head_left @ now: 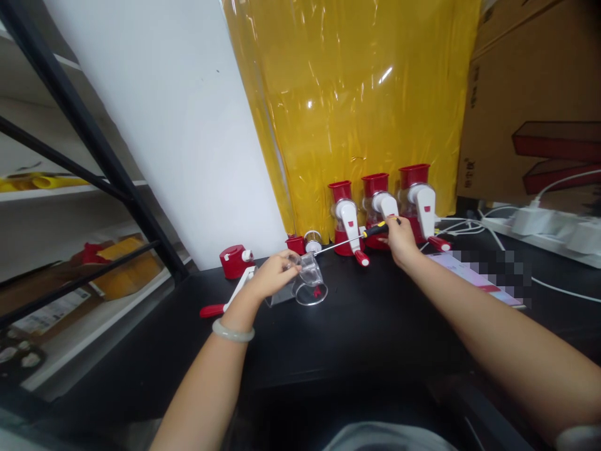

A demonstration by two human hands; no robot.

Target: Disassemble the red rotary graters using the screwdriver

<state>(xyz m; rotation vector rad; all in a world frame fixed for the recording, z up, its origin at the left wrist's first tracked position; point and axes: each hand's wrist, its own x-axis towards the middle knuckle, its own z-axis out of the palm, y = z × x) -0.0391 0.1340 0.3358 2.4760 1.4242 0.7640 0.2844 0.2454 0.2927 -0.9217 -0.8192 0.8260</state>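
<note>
My left hand (277, 274) is closed on a clear plastic grater housing (310, 291) with a round opening and a small red mark. In my right hand (400, 241) is a screwdriver (375, 229) with a yellow and black handle. Its metal shaft slants left and down, and the tip is at the housing's upper end; whether it touches cannot be made out. Left of the housing lie a white crank handle (240, 288) with a red grip and a red base (233, 261). Behind it are a metal grating drum (312, 240) and a small red part (295, 244).
Three red and white rotary graters (346, 216) stand along the back, before a yellow plastic sheet (370, 113). A tablet or phone (474, 279) lies at right. White cables and a power strip (554, 228) are behind it. A shelf rack (89, 131) is at left.
</note>
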